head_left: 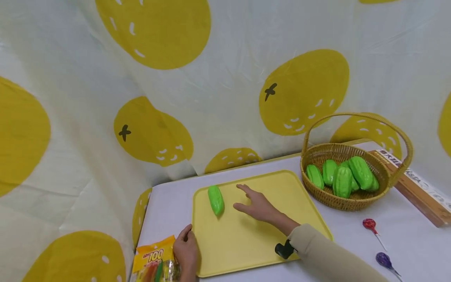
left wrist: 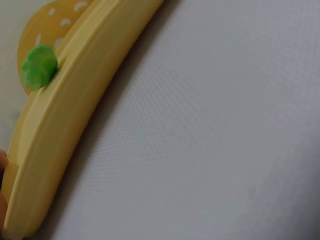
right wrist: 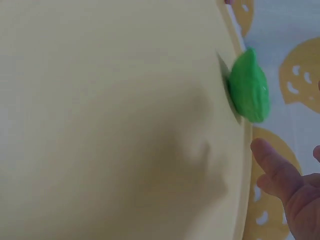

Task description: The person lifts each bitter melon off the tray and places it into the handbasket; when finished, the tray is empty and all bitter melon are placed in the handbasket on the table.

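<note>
A yellow tray lies on the white-covered table. On its far left part is a glossy, ribbed green star fruit, pointed at one end. My right hand hovers over the tray to the right of this fruit, fingers spread and holding nothing; the right wrist view shows a gap between a fingertip and the star fruit. By the tray's left edge is my left hand, its fingers loosely bent. Its fingertips are right at the tray rim in the left wrist view.
At the right stands a wicker basket with a tall handle, containing several green star fruits. Behind it lies a long brown box. Red and purple lollipops lie in front. A yellow candy bag is beside my left hand.
</note>
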A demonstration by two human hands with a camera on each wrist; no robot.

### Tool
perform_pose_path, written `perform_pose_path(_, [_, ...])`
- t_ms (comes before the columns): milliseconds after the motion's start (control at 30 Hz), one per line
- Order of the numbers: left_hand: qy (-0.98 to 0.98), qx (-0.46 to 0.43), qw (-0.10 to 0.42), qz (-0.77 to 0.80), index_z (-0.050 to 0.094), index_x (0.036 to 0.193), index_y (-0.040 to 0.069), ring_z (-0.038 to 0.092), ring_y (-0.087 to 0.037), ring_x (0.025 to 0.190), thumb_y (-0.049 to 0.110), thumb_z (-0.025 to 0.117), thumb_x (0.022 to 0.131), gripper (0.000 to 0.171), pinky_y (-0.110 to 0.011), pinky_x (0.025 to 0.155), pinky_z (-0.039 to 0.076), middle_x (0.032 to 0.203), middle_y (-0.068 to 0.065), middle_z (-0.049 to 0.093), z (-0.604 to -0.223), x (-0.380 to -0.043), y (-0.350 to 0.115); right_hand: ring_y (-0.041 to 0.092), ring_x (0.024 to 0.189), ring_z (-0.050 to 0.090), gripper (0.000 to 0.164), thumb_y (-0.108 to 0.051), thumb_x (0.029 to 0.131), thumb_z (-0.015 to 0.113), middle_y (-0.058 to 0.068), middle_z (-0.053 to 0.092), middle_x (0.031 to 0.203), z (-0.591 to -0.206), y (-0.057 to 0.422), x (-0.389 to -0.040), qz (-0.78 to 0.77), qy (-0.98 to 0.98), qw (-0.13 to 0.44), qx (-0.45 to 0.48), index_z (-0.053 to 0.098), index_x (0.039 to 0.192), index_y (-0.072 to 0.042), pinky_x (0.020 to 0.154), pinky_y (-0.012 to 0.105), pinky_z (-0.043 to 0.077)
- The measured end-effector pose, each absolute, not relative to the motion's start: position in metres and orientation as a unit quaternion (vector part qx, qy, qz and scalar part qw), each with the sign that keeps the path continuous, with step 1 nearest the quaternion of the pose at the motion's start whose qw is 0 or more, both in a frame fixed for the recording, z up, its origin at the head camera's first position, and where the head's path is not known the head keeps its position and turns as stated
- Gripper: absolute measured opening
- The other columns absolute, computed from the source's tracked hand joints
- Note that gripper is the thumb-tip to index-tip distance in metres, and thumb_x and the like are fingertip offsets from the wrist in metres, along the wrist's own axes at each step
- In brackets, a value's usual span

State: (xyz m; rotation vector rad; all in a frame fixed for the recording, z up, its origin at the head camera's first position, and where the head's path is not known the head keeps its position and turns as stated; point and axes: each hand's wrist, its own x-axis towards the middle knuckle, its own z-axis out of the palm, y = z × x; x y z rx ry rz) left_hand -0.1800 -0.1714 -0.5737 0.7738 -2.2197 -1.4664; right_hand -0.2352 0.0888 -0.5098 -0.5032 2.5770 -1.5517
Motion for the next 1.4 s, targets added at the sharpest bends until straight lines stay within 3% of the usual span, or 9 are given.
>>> perform_pose_path(300, [-0.788,0.279,0.194,-0.514,0.074,0.120,-0.002,0.065,-0.045,0.116,0.003,0.055,0.100,0.028,-0.056,0.096,0.055,0.119,-0.027,0.071,-0.574,-0.183,-0.171,0.046,0.150,0.034,0.076,-0.030,0.092,0.074,0.026,0.035,0.162,-0.527,0.040,-0.254,-0.498,0.845,0.066,-0.184,0.041,0.155,-0.005,0.118,0.062,0.036])
perform_pose_path(733, [-0.788,0.264,0.211,-0.515,0.075,0.118,-0.001,0.068,-0.041,0.112,0.003,0.056,0.099,0.027,-0.053,0.094,0.056,0.116,-0.025,0.073,-0.573,-0.183,-0.170,0.048,0.152,0.027,0.085,-0.030,0.088,0.080,0.030,0.033,0.161,-0.536,0.017,-0.263,-0.500,0.842,0.074,-0.187,0.038,0.155,0.001,0.120,0.062,0.034])
perform_pose_path(1033, [-0.784,0.270,0.204,-0.521,0.074,0.119,-0.002,0.066,-0.043,0.117,0.002,0.056,0.100,0.027,-0.056,0.098,0.055,0.120,-0.026,0.072,-0.572,-0.183,-0.165,0.044,0.134,0.051,0.086,-0.029,0.086,0.082,0.038,0.018,0.163,-0.541,0.003,-0.265,-0.484,0.852,0.091,-0.176,0.038,0.158,-0.006,0.106,0.054,0.049])
perform_pose_path(1400, [-0.785,0.266,0.216,-0.515,0.075,0.117,-0.003,0.068,-0.042,0.113,0.000,0.056,0.099,0.027,-0.055,0.096,0.056,0.118,-0.026,0.073,-0.573,-0.182,-0.169,0.043,0.124,0.056,0.076,-0.016,0.087,0.079,0.041,0.015,0.162,-0.545,-0.007,-0.266,-0.479,0.851,0.083,-0.201,0.045,0.154,-0.006,0.097,0.052,0.053])
